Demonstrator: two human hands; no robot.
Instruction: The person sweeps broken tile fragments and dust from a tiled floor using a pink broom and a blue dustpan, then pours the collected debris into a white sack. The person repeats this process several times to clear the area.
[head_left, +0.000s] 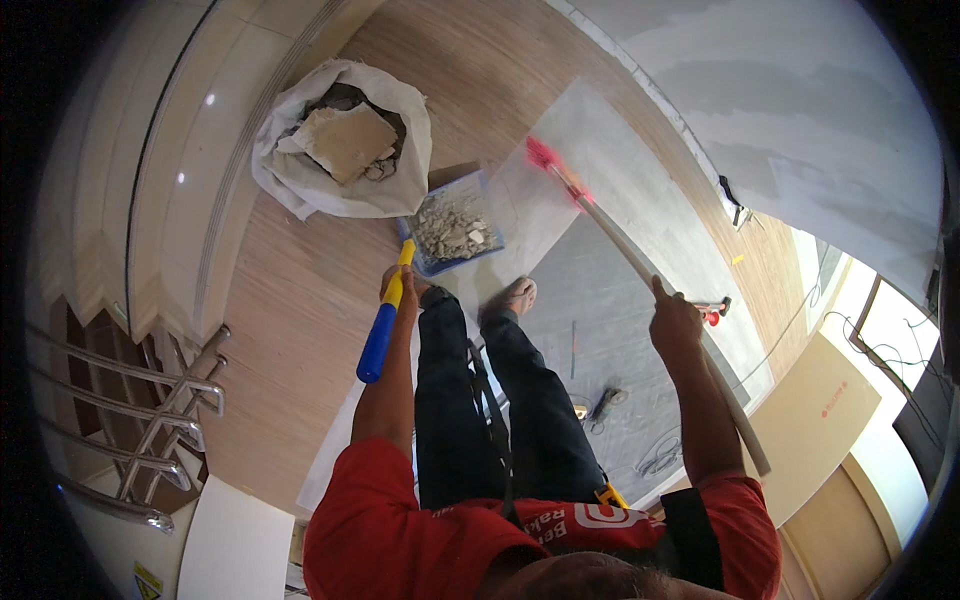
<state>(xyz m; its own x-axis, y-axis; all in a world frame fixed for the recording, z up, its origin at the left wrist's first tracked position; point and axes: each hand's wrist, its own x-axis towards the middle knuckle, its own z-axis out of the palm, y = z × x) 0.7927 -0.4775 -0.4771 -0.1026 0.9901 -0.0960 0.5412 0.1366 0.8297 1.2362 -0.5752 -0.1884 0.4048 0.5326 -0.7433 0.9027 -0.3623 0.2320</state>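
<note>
My left hand (401, 285) grips the yellow and blue handle (388, 322) of a blue dustpan (448, 264), which lies heaped with grey rubble (457, 229) just below the mouth of a white woven sack. My right hand (675, 322) is closed around the long pale handle (622, 244) of a broom. The broom's red bristles (545, 155) are spread over the grey sheet to the right of the pan, apart from it. Broken board and debris (349, 142) fill the white sack (416, 161).
A hammer (721, 307) lies right of my right hand. Near my legs are a power tool (611, 401) and a coiled cable (660, 454) on the grey sheet (600, 300). Chrome railings (150, 442) stand at left; a board (817, 420) lies at right.
</note>
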